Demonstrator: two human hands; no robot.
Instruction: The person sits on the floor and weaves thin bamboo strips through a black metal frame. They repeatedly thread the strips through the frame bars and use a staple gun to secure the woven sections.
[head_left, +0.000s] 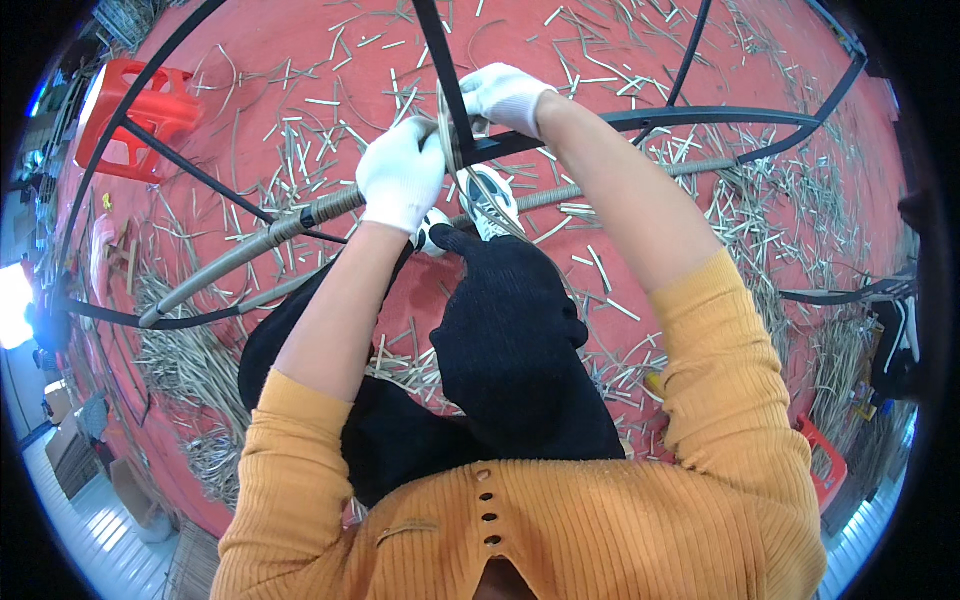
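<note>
Both my hands wear white gloves and meet at a joint of a black metal frame (560,132). My left hand (402,172) is closed at the left side of the joint, its fingertips against a tan wicker strand (448,140). My right hand (508,98) curls round the far side of the upright bar, and its fingertips are partly hidden by the bar. The strand runs down past the joint and trails over my shoe (487,200). Tan strand is wound round the lower curved rail (262,240) on the left, and round its right stretch too.
A red plastic stool (135,120) stands at the far left. Cut strands lie scattered over the red floor (560,60), with thicker heaps (190,370) at left and right. Frame bars arch round my knees. Another red plastic piece (822,460) is at the lower right.
</note>
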